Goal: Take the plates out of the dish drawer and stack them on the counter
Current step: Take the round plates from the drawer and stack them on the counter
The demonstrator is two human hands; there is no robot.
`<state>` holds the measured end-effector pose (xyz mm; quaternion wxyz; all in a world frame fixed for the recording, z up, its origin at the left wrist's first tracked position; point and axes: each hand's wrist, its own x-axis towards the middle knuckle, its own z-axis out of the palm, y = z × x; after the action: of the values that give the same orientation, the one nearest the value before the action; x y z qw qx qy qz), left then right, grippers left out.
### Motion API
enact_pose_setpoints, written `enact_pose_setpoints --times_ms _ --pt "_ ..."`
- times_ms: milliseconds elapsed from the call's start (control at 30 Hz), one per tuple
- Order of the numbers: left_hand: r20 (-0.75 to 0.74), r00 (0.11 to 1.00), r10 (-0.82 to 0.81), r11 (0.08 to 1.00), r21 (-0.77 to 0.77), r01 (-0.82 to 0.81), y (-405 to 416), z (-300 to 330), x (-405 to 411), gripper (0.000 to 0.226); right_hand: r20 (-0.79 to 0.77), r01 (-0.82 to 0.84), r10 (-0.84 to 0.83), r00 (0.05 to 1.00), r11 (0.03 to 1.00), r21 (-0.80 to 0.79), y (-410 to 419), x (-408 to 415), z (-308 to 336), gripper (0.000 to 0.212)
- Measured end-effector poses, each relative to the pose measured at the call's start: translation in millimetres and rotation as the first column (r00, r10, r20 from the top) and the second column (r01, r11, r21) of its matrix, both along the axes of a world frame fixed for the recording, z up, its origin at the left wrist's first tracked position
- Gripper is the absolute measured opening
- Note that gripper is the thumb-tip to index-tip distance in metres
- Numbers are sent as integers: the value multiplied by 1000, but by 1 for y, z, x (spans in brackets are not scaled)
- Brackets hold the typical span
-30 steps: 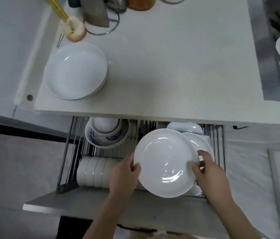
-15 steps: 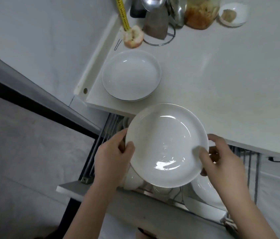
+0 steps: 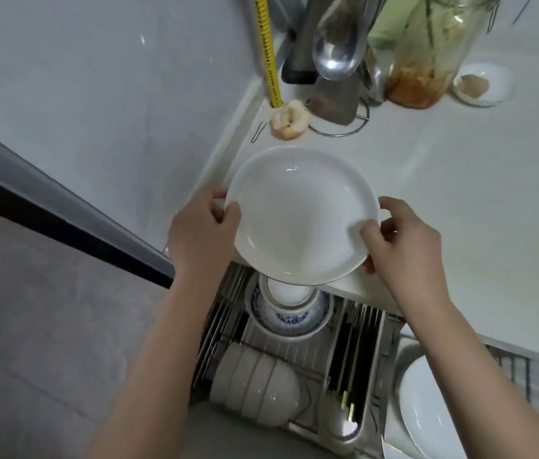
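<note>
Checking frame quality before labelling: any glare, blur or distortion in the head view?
Head view: soft overall, mild motion blur on both forearms; small specular glints on the round white plate and hanging steel ladle; wide-angle bending shows in the white counter edge and dark wall trim; wire dish drawer sits darker, in shadow below the counter; left hand and right hand rim grip stays legible.

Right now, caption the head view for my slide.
Both hands, left hand and right hand, hold a white plate over the counter.
</note>
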<state>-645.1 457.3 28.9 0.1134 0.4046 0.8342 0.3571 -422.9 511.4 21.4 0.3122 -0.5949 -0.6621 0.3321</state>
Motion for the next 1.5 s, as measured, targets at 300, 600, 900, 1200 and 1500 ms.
enact_pose_setpoints --times_ms 300,600,900,1200,1500 --pt "-109 990 -92 984 -160 73 51 -18 -30 22 153 -58 52 987 998 38 47 -36 -17 29" --pt "-179 975 -134 980 -171 103 62 -32 -38 21 249 -20 -3 968 996 90 56 -45 -25 26" --pt "-243 957 -159 977 -179 117 59 -35 -35 23 287 -16 0 958 998 56 52 -41 -30 23" --pt "-205 973 -103 980 -190 64 36 -42 -24 41 265 -27 12 964 998 52 31 -12 -29 41" --pt "-219 973 -65 993 -109 42 -49 -47 59 51 279 22 -38 960 998 61 -51 87 -39 35"
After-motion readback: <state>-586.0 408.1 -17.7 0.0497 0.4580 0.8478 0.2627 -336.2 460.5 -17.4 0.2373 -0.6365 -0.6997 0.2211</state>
